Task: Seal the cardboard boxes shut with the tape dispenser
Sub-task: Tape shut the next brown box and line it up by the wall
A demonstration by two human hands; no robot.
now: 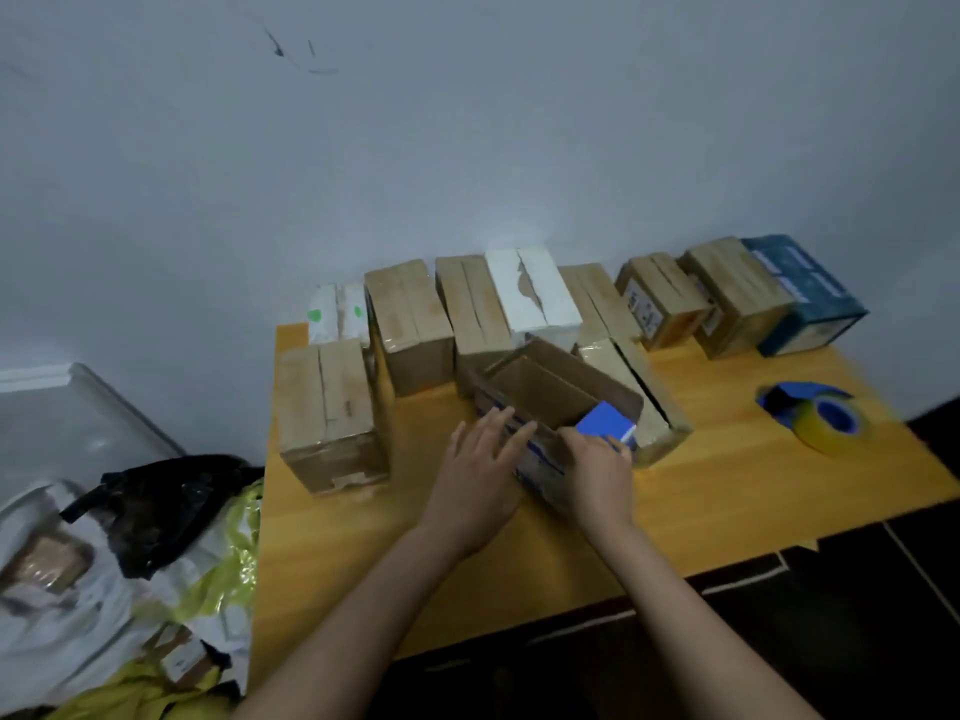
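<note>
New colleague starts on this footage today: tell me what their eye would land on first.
The open cardboard box in the middle of the table, with the left hand flat on its side and the right hand gripping its near rim beside a bright blue piece. Behind it, a row of closed boxes lines the wall; the blue tape dispenser lies untouched to the right.
</note>
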